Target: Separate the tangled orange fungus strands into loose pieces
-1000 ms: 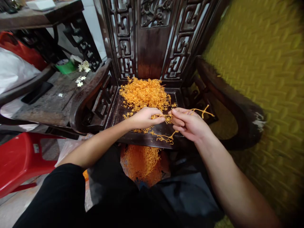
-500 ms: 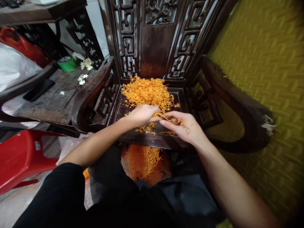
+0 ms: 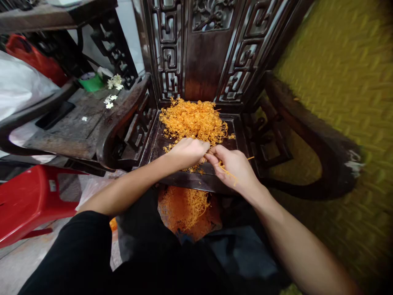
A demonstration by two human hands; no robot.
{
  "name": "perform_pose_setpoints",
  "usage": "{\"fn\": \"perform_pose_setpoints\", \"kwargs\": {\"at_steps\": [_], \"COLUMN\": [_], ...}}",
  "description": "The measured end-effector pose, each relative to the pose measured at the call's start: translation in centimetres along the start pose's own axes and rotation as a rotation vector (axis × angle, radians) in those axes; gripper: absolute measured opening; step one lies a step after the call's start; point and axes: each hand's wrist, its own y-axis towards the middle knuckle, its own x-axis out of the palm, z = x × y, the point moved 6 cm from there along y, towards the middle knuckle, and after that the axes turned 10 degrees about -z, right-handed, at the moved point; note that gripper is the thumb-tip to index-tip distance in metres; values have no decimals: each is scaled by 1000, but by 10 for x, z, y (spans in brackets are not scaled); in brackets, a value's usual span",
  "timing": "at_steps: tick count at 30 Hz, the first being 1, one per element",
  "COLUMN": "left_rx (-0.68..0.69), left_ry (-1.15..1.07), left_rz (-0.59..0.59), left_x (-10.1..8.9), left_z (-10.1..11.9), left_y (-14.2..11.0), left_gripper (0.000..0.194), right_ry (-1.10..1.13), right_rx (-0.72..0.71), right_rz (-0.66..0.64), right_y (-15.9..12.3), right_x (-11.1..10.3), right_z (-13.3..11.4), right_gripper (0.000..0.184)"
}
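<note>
A heap of thin orange stems with branching, flower-like tips [image 3: 192, 119] lies on the seat of a dark carved wooden chair [image 3: 156, 141]. In front of the heap, my left hand [image 3: 190, 150] is closed, back upward; its fingertips meet those of my right hand, and what they pinch is hidden. My right hand [image 3: 233, 166] is closed around thin orange stems [image 3: 226, 170]. Their ends stick out past the palm and beyond the knuckles. A few loose orange bits lie on the seat below my hands.
Below the seat, between my knees, an orange-red container [image 3: 175, 209] holds more orange strands. Left stands another wooden chair [image 3: 73, 127] with white flowers [image 3: 115, 82], green tape [image 3: 92, 82] and a dark flat object [image 3: 55, 116]. A red plastic stool [image 3: 27, 200] is lower left; yellow woven matting [image 3: 344, 82] rises right.
My hands have come together, fingertips touching. My right hand's fingers have closed in more, and an orange stem now pokes out beyond its knuckles. The view has shifted slightly.
</note>
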Motion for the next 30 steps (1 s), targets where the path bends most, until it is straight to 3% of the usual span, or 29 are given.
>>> {"fn": "perform_pose_setpoints", "kwargs": {"at_steps": [3, 6, 10, 12, 17, 22, 25, 27, 30], "left_rx": [42, 51, -199, -244, -64, 2, 20, 72, 222], "left_ry": [63, 67, 13, -11, -63, -66, -101, -239, -595], "left_rz": [-52, -71, -25, -40, -271, -386, -406, -309, -142], "left_x": [2, 7, 15, 26, 68, 88, 80, 62, 34], "left_z": [-2, -24, -83, -95, -63, -57, -57, -45, -14], "left_y": [3, 8, 5, 3, 17, 28, 23, 20, 18], "left_gripper": [22, 27, 53, 55, 48, 72, 103, 110, 71], "right_ry": [226, 431, 709, 887, 1217, 1314, 1382, 1436, 1472], "right_rx": [-40, -11, 47, 141, 361, 392, 383, 361, 313], "right_rz": [-73, -115, -121, -47, -78, -47, -91, -140, -199], "right_y": [-1, -9, -24, -26, -15, -7, -7, -6, -2], "right_x": [5, 5, -4, -10, -3, -5, -3, 0, 8], "right_z": [-4, -6, 6, 26, 62, 67, 61, 56, 47], "right_gripper": [28, 32, 34, 35, 39, 37, 36, 35, 29]}}
